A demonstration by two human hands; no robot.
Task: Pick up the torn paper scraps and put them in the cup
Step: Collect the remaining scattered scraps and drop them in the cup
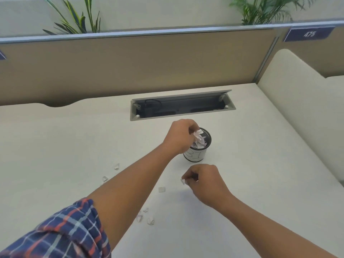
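Left hand [179, 135] (over cup [195, 155]), right hand [204, 180] pinching scraps [197, 134].

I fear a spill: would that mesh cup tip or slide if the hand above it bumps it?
Probably light: the cup is mesh holding paper scraps, so a bump from the left hand would likely slide it on the smooth desk. It looks taller than wide, so a knock near the rim might tip it.

Soft, even light filled the scene, bright and flat. The pale bench [65, 146] carried only a faint shadow under the right hand [206, 181]. Everything looked slightly soft; the plants [74, 19] at the top edge were blurred, and the partition rail [149, 32] bowed with wide-angle distortion.
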